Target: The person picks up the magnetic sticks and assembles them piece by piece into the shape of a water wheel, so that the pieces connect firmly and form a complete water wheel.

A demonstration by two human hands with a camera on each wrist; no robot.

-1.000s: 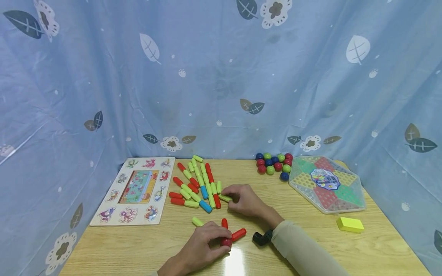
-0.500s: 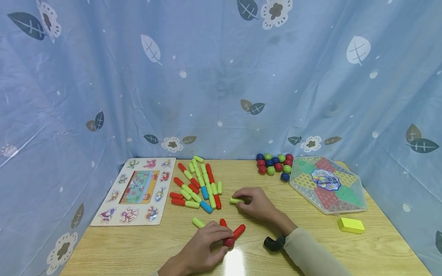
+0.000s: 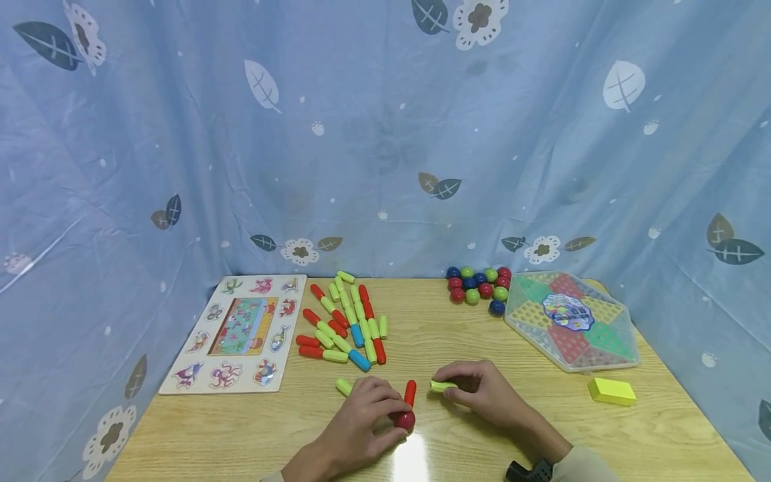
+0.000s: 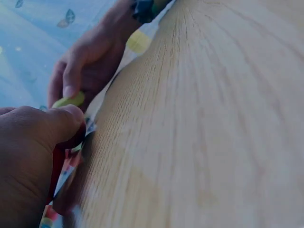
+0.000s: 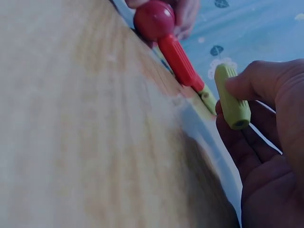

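Near the front of the table, my left hand (image 3: 364, 415) holds a glossy red ball (image 3: 405, 421) between thumb and fingers. A red rod (image 3: 410, 393) sticks out from the ball, pointing away from me; the right wrist view shows the ribbed red rod (image 5: 179, 59) meeting the ball. My right hand (image 3: 488, 391) pinches a short yellow-green rod (image 3: 442, 387) just right of the red one, apart from it. The right wrist view shows a hole in the end of that yellow-green rod (image 5: 232, 97). Another yellow-green rod (image 3: 344, 386) lies partly hidden behind my left hand.
Several red, yellow-green and blue rods (image 3: 355, 321) lie in a group behind my hands. A picture puzzle board (image 3: 181, 321) is at the left. Several coloured balls (image 3: 472, 296) stand at the back, beside a hexagonal box (image 3: 569, 321) and a yellow block (image 3: 612, 391).
My right hand has carried the yellow-green rod from beside the rod group toward me and rightward. My left hand has turned the red ball; one red rod shows now where two showed before.
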